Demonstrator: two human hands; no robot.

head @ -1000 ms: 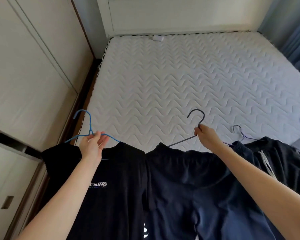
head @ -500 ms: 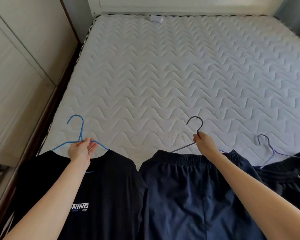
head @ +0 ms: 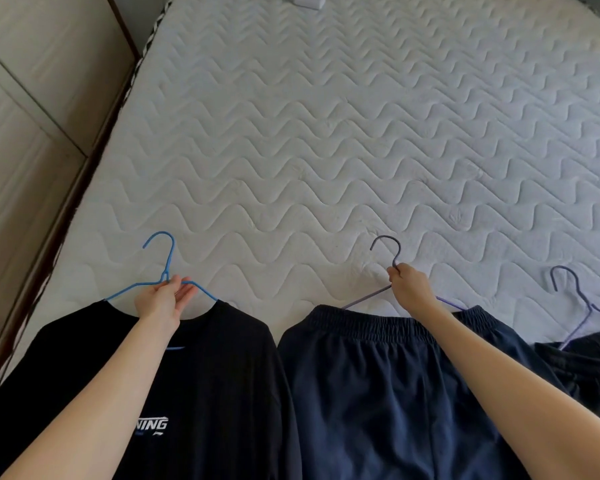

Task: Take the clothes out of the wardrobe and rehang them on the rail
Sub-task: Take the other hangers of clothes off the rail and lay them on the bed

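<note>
A black T-shirt with white lettering hangs on a blue hanger at the near left edge of the bed. My left hand pinches that hanger at the base of its hook, fingers partly spread. Beside it, dark navy shorts with an elastic waistband hang on a dark grey hanger. My right hand grips the neck of this hanger. Both garments lie over the mattress's near edge.
The white quilted mattress fills most of the view. Another dark garment on a purple hanger lies at the right. Pale wardrobe doors stand along the left, with a dark bed frame edge between. A small white object lies at the bed's far end.
The view has tilted down and closer to the mattress. Both hands keep hold of their hangers, and the two garments have settled lower onto the bed's near edge.
</note>
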